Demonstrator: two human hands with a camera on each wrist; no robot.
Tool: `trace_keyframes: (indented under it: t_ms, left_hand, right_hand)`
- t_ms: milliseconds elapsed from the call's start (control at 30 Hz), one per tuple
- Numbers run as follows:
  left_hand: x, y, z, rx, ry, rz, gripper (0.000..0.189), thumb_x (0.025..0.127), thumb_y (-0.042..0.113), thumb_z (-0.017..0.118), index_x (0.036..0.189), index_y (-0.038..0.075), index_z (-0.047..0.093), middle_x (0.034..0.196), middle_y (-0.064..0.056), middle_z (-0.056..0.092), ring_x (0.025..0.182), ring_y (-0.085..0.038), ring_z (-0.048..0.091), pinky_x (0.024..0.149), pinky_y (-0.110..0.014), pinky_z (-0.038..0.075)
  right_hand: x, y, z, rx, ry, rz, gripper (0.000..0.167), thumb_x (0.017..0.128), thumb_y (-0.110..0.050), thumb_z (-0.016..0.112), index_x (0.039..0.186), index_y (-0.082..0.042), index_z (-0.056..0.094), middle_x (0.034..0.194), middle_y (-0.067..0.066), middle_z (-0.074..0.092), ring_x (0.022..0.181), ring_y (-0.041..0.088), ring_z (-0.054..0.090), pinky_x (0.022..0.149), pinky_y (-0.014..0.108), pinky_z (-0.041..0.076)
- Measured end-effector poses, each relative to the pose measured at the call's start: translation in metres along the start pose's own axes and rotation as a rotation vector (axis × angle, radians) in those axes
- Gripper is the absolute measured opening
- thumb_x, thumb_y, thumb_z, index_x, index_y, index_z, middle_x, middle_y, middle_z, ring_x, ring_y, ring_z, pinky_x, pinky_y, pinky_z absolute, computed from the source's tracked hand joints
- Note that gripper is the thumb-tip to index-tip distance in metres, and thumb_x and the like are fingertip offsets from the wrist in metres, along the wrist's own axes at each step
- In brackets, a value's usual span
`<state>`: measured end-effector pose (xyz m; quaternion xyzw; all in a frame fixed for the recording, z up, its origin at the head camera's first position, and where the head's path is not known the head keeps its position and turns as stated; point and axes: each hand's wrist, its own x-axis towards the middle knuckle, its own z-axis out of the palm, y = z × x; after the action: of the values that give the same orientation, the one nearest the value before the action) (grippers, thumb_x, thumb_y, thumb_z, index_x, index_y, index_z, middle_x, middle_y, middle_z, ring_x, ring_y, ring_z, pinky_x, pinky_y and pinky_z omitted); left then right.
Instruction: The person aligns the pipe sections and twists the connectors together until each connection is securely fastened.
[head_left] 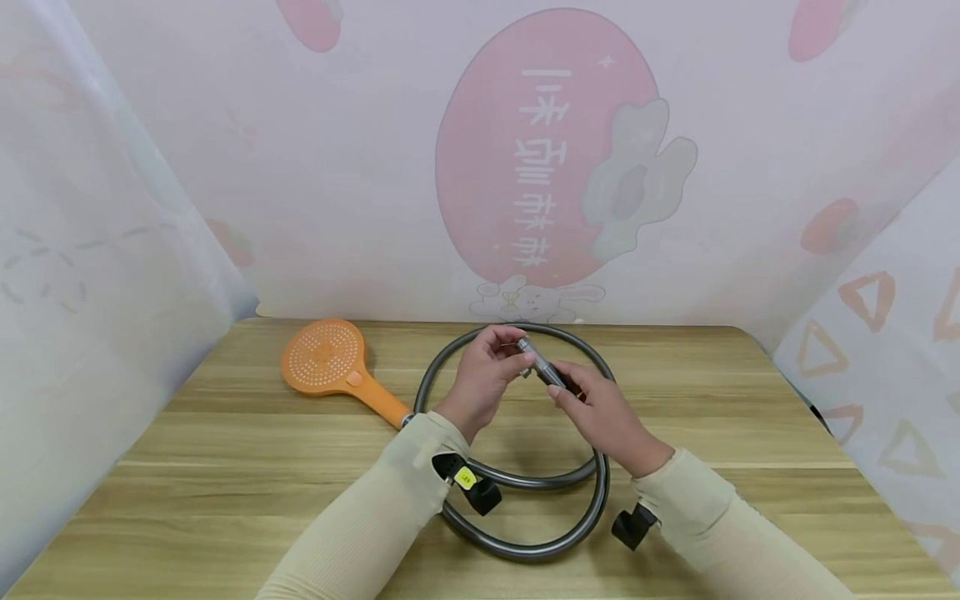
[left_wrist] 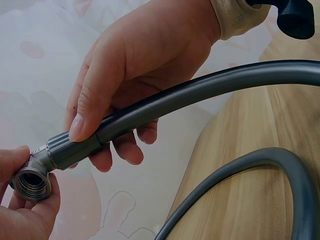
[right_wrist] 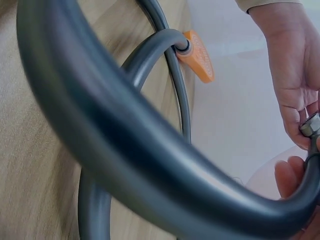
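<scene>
My left hand [head_left: 483, 371] pinches a small silver metal threaded fitting [left_wrist: 34, 182] between thumb and fingers. Its round open mouth shows inner threads in the left wrist view. The fitting meets the end of a dark grey shower hose [left_wrist: 145, 107]; whether it is screwed on I cannot tell. My right hand [head_left: 603, 417] grips the hose end just behind the fitting, thumb on top. At the hose's other end, an orange shower head [head_left: 324, 357] lies on the table, its spray face up. In the right wrist view, a near stretch of hose [right_wrist: 125, 130] crosses before the hands.
The hose lies in loops on the wooden table [head_left: 202, 500] beneath both hands. A printed cloth [head_left: 360, 167] with pink shapes hangs behind the table, and more cloth stands on both sides. Black wrist cameras [head_left: 633, 527] hang under the sleeves.
</scene>
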<state>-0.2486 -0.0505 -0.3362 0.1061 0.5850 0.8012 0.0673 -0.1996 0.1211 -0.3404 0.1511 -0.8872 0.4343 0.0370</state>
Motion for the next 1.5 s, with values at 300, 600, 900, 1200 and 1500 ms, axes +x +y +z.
trace_keyframes:
  t_ms: [300, 600, 900, 1200, 1500]
  left_hand:
    - [0.000, -0.001, 0.000, 0.014, 0.002, -0.014, 0.026, 0.087, -0.010, 0.062, 0.112, -0.003, 0.055, 0.098, -0.005, 0.057, 0.085, -0.013, 0.056, 0.073, -0.022, 0.050]
    - [0.001, -0.002, -0.001, 0.009, 0.000, -0.015, 0.028, 0.088, -0.010, 0.062, 0.114, -0.005, 0.054, 0.099, -0.005, 0.057, 0.086, -0.013, 0.056, 0.073, -0.022, 0.051]
    - [0.002, -0.005, -0.003, -0.006, 0.014, -0.024, 0.024, 0.088, -0.009, 0.062, 0.110, -0.001, 0.056, 0.099, -0.006, 0.058, 0.085, -0.012, 0.057, 0.072, -0.022, 0.051]
    - [0.000, -0.003, -0.001, -0.028, 0.012, -0.012, 0.027, 0.087, -0.011, 0.061, 0.113, -0.006, 0.054, 0.098, -0.005, 0.058, 0.083, -0.011, 0.057, 0.072, -0.022, 0.050]
    - [0.000, -0.004, -0.002, -0.041, 0.016, -0.019, 0.026, 0.087, -0.011, 0.062, 0.110, -0.003, 0.055, 0.096, -0.004, 0.058, 0.083, -0.011, 0.057, 0.071, -0.021, 0.050]
  right_hand:
    - [0.000, 0.002, -0.001, 0.022, -0.024, 0.020, 0.036, 0.101, -0.024, 0.051, 0.133, -0.008, 0.054, 0.099, 0.005, 0.061, 0.088, 0.020, 0.060, 0.075, 0.036, 0.048]
    - [0.001, 0.001, -0.001, 0.038, -0.050, 0.054, 0.036, 0.102, -0.025, 0.048, 0.133, -0.008, 0.054, 0.102, 0.005, 0.062, 0.093, 0.027, 0.060, 0.080, 0.038, 0.048]
    - [0.002, 0.002, 0.002, -0.013, -0.026, 0.030, 0.039, 0.101, -0.025, 0.051, 0.135, -0.007, 0.052, 0.101, 0.005, 0.062, 0.088, 0.018, 0.056, 0.074, 0.034, 0.048]
    - [0.001, 0.001, 0.005, -0.020, 0.069, -0.013, 0.051, 0.091, -0.017, 0.068, 0.135, -0.002, 0.049, 0.121, 0.013, 0.055, 0.100, 0.026, 0.057, 0.075, 0.035, 0.049]
    - [-0.001, 0.000, 0.012, -0.053, 0.137, -0.049, 0.045, 0.089, -0.009, 0.069, 0.129, 0.000, 0.052, 0.114, 0.011, 0.057, 0.092, 0.020, 0.057, 0.068, 0.028, 0.050]
